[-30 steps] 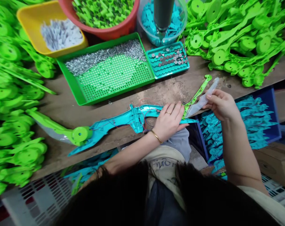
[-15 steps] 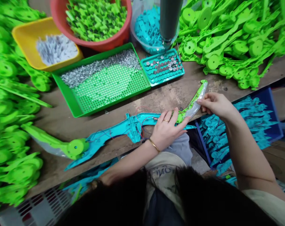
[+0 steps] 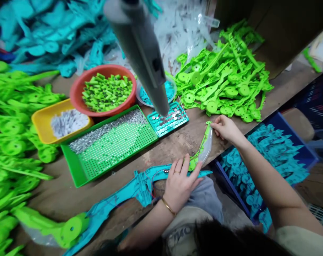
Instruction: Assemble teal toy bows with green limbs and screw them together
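Note:
A toy bow lies across the bench, with a blue body (image 3: 124,188), thin red wires and a green limb at each end. My left hand (image 3: 179,183) rests on it with fingers outstretched, over the joint between the body and the right-hand green limb (image 3: 202,144). Along that limb's outer side sits a clear plastic strip (image 3: 207,146). My right hand (image 3: 224,129) pinches the upper end of the limb and strip; its fingertips partly cover where they meet. The left-hand green limb (image 3: 73,227) has a round hub and stretches toward the lower left.
Beyond the bow stand a green tray of screws (image 3: 110,153), a teal tray of metal discs (image 3: 168,122), a red bowl (image 3: 73,94) and a yellow scoop (image 3: 38,122). A grey screwdriver (image 3: 147,60) hangs overhead. Green limbs (image 3: 217,85) pile up behind; a blue crate (image 3: 309,158) stands right.
The view has tilted up, showing more of the bench's back. My right hand has moved along the clear strip to its upper end. My left hand stays on the joint.

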